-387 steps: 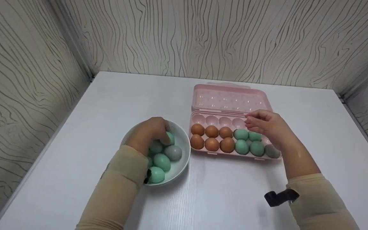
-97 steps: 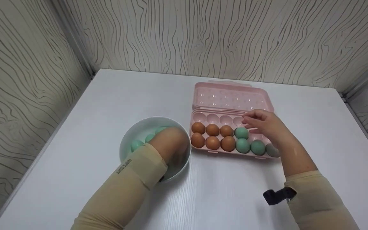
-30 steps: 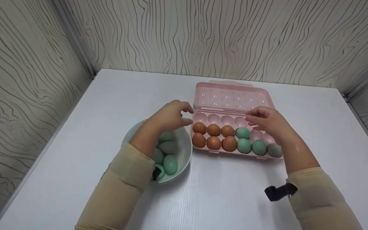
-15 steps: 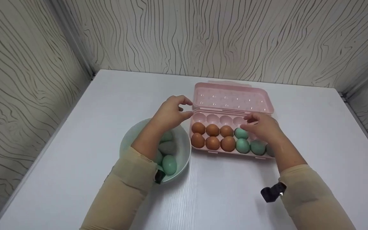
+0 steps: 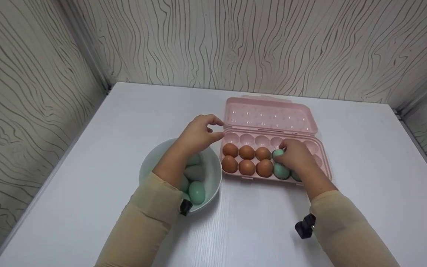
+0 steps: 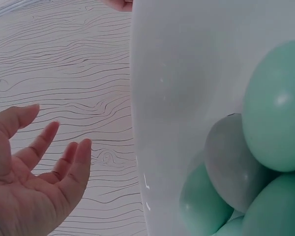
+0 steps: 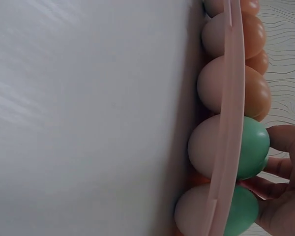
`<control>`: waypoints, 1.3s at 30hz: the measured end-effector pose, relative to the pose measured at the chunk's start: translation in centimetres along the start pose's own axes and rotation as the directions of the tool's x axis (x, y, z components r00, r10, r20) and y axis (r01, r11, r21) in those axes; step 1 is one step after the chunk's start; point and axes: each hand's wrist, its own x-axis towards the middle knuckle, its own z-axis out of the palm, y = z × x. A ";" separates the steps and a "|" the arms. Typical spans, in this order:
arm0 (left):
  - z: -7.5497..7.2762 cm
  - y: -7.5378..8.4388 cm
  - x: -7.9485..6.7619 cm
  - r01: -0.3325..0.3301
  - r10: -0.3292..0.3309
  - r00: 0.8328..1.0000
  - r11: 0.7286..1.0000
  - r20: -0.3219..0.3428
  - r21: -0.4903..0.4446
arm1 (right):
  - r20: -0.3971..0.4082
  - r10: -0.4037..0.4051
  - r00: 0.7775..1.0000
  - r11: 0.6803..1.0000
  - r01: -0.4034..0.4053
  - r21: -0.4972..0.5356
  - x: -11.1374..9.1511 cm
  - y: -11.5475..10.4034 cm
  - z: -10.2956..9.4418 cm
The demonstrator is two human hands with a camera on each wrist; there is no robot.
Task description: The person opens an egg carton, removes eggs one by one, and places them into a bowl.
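Nearest you, the bowl (image 5: pixel 215 170) holds several green eggs (image 5: pixel 197 193) and a grey egg (image 6: pixel 236 162), your sleeve hiding part of that heap. Your left hand (image 5: pixel 198 135) hangs over the bowl's far side, thumb and fingers apart with nothing between them, the tips near the carton's corner. Just beside the bowl, the carton (image 7: pixel 235 88) has three brown eggs (image 5: pixel 247 167) and at least two green ones in its front row; your wrist covers the end place. In the middle row sit three more brown eggs, and your right hand (image 5: pixel 295 154) pinches the green egg (image 5: pixel 277 154) next to them; whether it is lifted, you can't tell here. Farthest back, the visible hollows are bare, and the lid (image 5: pixel 269 115) is tipped back. Judging by this layout, the work is part-way: green eggs lie in both bowl and carton, and closing the lid remains.
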 end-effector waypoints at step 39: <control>0.6 0.8 -0.3 -0.078 0.079 0.994 0.997 0.078 -0.014 | -0.008 -0.064 0.998 0.972 0.064 0.225 -2.3 -3.1 -4.5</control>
